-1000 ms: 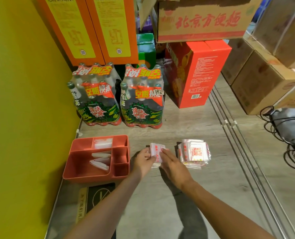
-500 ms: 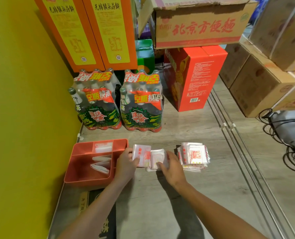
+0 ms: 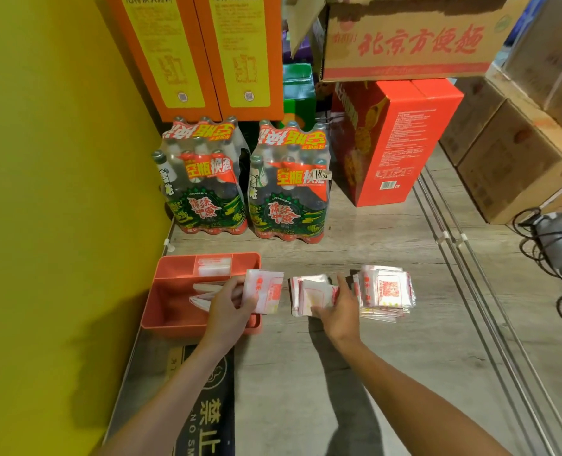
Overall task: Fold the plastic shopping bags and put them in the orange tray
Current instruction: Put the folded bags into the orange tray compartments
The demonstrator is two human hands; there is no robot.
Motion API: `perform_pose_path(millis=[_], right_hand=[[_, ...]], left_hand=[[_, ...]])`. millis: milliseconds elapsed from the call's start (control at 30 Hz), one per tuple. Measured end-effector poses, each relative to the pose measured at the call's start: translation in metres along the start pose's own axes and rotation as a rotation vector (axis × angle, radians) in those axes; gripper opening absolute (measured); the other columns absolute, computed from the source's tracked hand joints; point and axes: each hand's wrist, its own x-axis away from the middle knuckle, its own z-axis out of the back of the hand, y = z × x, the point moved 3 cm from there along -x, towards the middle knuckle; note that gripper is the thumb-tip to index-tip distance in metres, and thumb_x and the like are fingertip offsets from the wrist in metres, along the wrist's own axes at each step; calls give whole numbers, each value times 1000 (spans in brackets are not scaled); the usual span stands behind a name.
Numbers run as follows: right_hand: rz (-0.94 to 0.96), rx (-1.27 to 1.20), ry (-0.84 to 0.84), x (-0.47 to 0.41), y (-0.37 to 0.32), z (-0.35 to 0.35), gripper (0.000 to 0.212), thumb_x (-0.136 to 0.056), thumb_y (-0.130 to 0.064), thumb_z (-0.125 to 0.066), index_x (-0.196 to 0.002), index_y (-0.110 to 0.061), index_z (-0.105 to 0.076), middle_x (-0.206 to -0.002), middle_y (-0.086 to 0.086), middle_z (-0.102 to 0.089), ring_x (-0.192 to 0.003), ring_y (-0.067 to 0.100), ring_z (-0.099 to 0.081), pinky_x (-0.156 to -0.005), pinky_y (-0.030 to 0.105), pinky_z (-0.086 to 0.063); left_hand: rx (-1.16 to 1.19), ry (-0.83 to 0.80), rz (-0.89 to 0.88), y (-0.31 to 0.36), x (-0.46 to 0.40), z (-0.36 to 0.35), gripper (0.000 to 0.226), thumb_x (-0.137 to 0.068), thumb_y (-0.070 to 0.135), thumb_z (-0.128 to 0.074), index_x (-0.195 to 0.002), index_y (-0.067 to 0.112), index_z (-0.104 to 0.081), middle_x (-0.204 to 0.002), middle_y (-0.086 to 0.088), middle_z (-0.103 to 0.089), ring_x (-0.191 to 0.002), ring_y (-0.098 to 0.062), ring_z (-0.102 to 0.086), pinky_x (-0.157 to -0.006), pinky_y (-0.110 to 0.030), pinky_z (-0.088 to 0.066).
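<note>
From the head camera, the left hand (image 3: 231,304) gripped a folded plastic bag (image 3: 263,291) — thumb and fingers curled round its near left part — and held it over the right edge of the orange tray (image 3: 171,311). The tray sat on the floor (image 3: 355,373) at its left edge, against the yellow wall (image 3: 59,192). Inside the tray, one folded bag (image 3: 213,266) lay in the far compartment and a few more (image 3: 204,294) in the large left one, partly hidden by the hand.

The right hand (image 3: 340,307) rested on another bag (image 3: 309,294) lying on the floor just right of the tray; its fingers seemed to pinch the bag's right edge, though the grip was hard to make out. Just beside that hand, to the right, stood the stack of unfolded bags (image 3: 386,292).

Toward the far edge of the floor stood two shrink-wrapped bottle packs (image 3: 246,189) — a red carton (image 3: 394,139) to their right, cardboard boxes (image 3: 509,153) beyond.
</note>
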Motion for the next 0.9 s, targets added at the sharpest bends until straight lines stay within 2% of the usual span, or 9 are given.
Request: perform_pose_path(millis=[133, 200, 333, 400, 500, 633, 733, 833, 900], right_hand=[[81, 66, -23, 5, 3, 6, 43, -84, -18, -80, -121, -18, -59, -110, -1, -67, -106, 21, -67, -80, 33, -62], [133, 60, -59, 10, -2, 10, 32, -89, -19, -76, -117, -22, -60, -106, -4, -66, -104, 20, -67, -79, 30, -62], [190, -42, -125, 20, -25, 15, 31, -92, -15, -71, -116, -28, -55, -114, -4, -64, -110, 14, -62, -87, 31, -60], [219, -87, -136, 23, -47, 17, 29, -92, -14, -72, -114, -26, -58, -113, -2, -65, -107, 12, -64, -83, 27, -60], [297, -141, -175, 26, -91, 11, 24, -91, -13, -73, -106, -28, -62, -102, -7, -68, -95, 4, -66, -72, 16, -54], [382, -178, -245, 23, -137, -18, 23, -91, -17, -75, -111, -23, -64, -102, -10, -68, -95, 4, -63, -77, 20, -54], [414, -157, -295, 15, -162, -47, 25, -93, -17, -71, -117, -20, -61, -105, -12, -65, -97, 0, -62, -81, 23, -56], [466, -64, -358, 4, -178, -74, 24, -99, -19, -63, -122, -21, -56, -113, -6, -64, -104, 7, -61, -87, 30, -56], [501, 22, -378, -3, -184, -87, 25, -100, -20, -61, -125, -21, -55, -116, -4, -63, -106, 11, -60, -87, 29, -55]], left_hand=[[47, 24, 9, -1, 1, 14, 33, -93, 4, -66, -110, 31, -58, -102, 23, -65, -93, 11, -67, -68, -12, -55], [60, 45, 2, -2, 1, 23, 33, -93, 5, -67, -115, 28, -57, -104, 22, -65, -92, 12, -66, -68, -13, -55], [75, 91, -15, -7, -1, 49, 31, -93, 3, -67, -117, 22, -62, -109, 8, -73, -99, -5, -71, -76, -26, -61], [89, 123, -29, -8, -2, 64, 30, -92, 0, -67, -116, 17, -63, -107, 5, -75, -97, -6, -72, -77, -25, -60], [106, 199, -23, -9, -4, 89, 29, -92, 0, -66, -112, 20, -62, -103, 9, -74, -94, 0, -71, -75, -21, -59], [124, 295, -10, -13, -7, 120, 30, -93, 2, -66, -108, 27, -59, -98, 20, -67, -86, 14, -66, -69, -14, -56], [136, 343, -3, -18, -8, 140, 28, -94, 3, -65, -110, 25, -57, -98, 18, -64, -82, 6, -67, -67, -11, -55], [139, 380, -4, -27, -11, 157, 28, -94, 4, -65, -112, 24, -57, -103, 8, -67, -89, -1, -65, -66, -12, -56], [143, 395, 3, -33, -14, 165, 29, -94, 4, -65, -116, 21, -58, -107, 3, -69, -93, -9, -68, -67, -14, -57]])
